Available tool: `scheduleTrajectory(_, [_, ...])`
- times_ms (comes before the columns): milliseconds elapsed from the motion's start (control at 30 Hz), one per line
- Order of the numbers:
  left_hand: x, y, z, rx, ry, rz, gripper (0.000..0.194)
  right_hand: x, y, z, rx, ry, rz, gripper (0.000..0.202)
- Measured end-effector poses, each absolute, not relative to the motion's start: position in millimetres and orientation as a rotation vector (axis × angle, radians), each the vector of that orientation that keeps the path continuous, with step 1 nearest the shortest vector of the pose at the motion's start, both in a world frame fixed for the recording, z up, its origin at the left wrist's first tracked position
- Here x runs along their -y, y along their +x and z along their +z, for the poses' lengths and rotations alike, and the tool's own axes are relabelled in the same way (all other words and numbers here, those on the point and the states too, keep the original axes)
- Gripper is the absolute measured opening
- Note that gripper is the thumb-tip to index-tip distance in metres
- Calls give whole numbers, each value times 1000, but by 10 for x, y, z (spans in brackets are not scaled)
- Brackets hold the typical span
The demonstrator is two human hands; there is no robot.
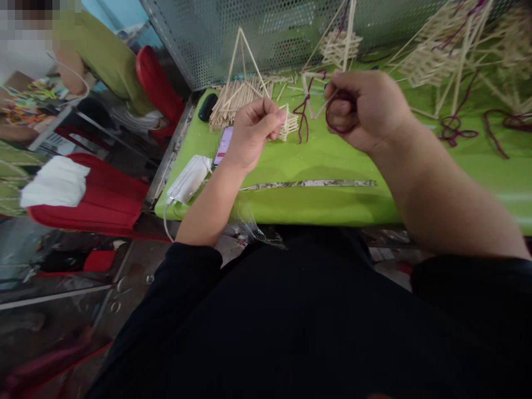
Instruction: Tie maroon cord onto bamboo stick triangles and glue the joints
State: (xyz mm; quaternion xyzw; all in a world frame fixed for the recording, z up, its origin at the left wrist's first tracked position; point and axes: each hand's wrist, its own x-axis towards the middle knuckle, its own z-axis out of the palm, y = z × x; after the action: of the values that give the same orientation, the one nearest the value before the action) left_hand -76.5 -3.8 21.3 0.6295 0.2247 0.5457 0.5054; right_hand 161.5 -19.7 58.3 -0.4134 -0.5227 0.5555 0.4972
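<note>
The left hand (257, 130) has its thumb and index finger pressed together beside a small stick lattice (288, 123); whether anything thin is caught between the fingertips, I cannot tell. The right hand (366, 111) is curled closed, with purple cord (341, 132) looped around its fingers. Between the hands is a light stick frame (308, 105), with knotted purple strands (302, 119) on its near side. Whether the right fingertips also grip this frame is unclear.

Beyond the left hand, a pointed stick frame (242, 61) stands at a pile of sticks (239, 100), with a dark rounded object (207, 107) to the left. Just left of the left wrist lies a phone (224, 143), partly hidden. A patterned strip (316, 183) lies on the green table (291, 208), nearer the body than both hands. Beyond and right of the right hand are larger stick lattices (436, 52) and loose purple cord (457, 131).
</note>
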Motion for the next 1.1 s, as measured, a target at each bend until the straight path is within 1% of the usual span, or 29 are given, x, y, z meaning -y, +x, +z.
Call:
scheduleTrajectory(167, [65, -766, 235, -561, 1501, 1345, 44, 211, 1624, 581, 1290, -1023, 1355, 36])
scheduleTrajectory(300, [9, -792, 208, -635, 1500, 1347, 45, 228, 1624, 591, 1292, -1008, 1358, 33])
scheduleTrajectory(433, [-74, -805, 147, -695, 1570, 1345, 35, 232, 1622, 590, 1299, -987, 1367, 32])
scheduleTrajectory(600, [-102, -791, 88, -669, 1580, 1362, 30, 213, 1627, 593, 1339, -993, 1366, 38])
scheduleTrajectory(767, [-64, -786, 93, -660, 1552, 1374, 11, 215, 1634, 595, 1333, -1000, 1368, 35])
scheduleTrajectory(833, [-60, -793, 101, -645, 1542, 1380, 11, 226, 1632, 598, 1329, -988, 1359, 34])
scheduleTrajectory(1100, [-17, -788, 151, -709, 1568, 1433, 25, 239, 1628, 605, 1338, -977, 1374, 37])
